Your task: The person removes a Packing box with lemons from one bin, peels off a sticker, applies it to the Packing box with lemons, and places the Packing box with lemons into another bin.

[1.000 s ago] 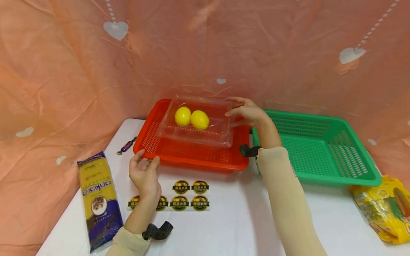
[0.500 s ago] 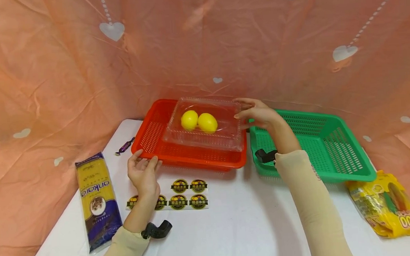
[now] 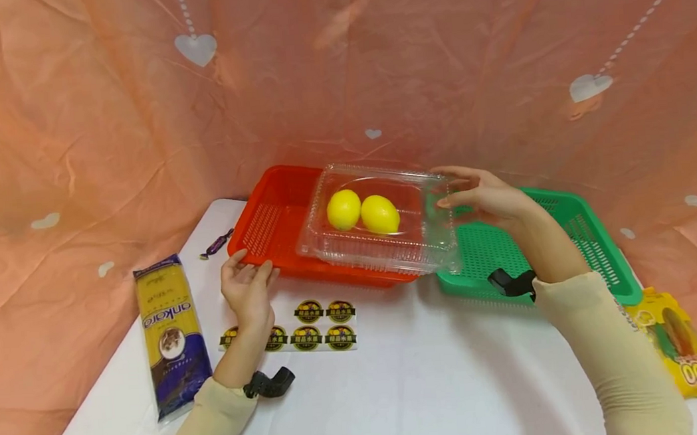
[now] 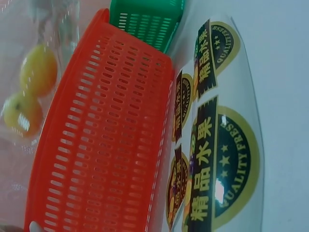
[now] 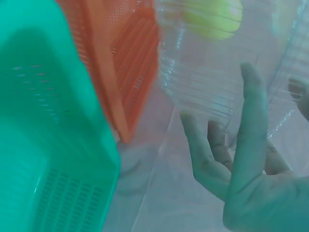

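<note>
My right hand (image 3: 491, 199) grips a clear plastic fruit box (image 3: 368, 249) by its right end, thumb on top and fingers round the far side. Two yellow lemons (image 3: 343, 210) lie side by side in the box. It is raised over the red basket (image 3: 260, 236), its right end overlapping the green basket (image 3: 596, 242) in the head view. The right wrist view shows the fingers (image 5: 251, 111) spread against the box's clear wall. With my left hand (image 3: 248, 303) I hold the red basket's front left rim; only a fingertip (image 4: 35, 226) shows in the left wrist view.
A sheet of round fruit stickers (image 3: 322, 325) lies before the red basket. To the left are an ankara spaghetti pack (image 3: 173, 341) and a purple wrapped candy (image 3: 216, 244). A yellow packet (image 3: 686, 350) lies at the right. An orange cloth (image 3: 340, 78) hangs behind.
My right hand has carried the box with the lemons rightward and a little toward me, from above the red basket toward the green one. The left hand has stayed at the red rim.
</note>
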The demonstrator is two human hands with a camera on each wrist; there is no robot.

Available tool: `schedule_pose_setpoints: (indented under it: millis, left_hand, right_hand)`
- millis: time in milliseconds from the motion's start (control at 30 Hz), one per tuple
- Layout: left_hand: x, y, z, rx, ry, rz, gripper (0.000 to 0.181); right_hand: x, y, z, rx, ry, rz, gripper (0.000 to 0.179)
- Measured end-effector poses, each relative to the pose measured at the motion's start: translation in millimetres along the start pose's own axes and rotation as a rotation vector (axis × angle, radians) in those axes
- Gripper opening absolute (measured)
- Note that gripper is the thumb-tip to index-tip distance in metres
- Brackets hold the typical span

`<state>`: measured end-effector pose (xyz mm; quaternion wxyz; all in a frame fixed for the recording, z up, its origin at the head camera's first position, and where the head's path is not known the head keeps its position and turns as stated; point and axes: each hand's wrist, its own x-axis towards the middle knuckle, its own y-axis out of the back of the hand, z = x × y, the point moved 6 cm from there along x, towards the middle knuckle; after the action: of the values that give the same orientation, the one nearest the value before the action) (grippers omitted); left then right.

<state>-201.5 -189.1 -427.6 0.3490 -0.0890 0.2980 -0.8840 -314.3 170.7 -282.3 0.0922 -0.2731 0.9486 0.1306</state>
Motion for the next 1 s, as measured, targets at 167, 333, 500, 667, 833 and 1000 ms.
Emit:
schedule_pose_setpoints:
  millis: [167, 333, 500, 667, 833, 1000]
  left_hand:
    - [3.4, -3.6, -0.1, 0.016, -0.009, -0.014, 0.042]
    - [5.8, -5.0, 0.2, 0.013, -0.011, -0.022, 0.043]
    - [6.8, -4.2, 0.7, -0.001, -0.015, -0.02, 0.043]
    - [7.7, -5.4, 1.2, 0.002, -0.011, -0.03, 0.042]
    - [7.7, -8.0, 0.7, -0.002, 0.002, -0.032, 0.042]
    - [6.8, -8.7, 0.1, -0.01, 0.012, -0.029, 0.043]
  right_hand:
    - [-26.6, 5, 7, -0.008, 0.015, -0.019, 0.059]
    - [-54.6, 6, 16, -0.005, 0.053, -0.028, 0.052]
    - [-80.7, 2, 27, 0.012, 0.113, -0.058, 0.052]
    - [-103.1, -1, 41, 0.013, 0.143, -0.063, 0.055]
    - [-122.2, -4, 53, -0.012, 0.164, -0.041, 0.056]
    - [-136.1, -12, 69, 0.004, 0.166, -0.037, 0.057]
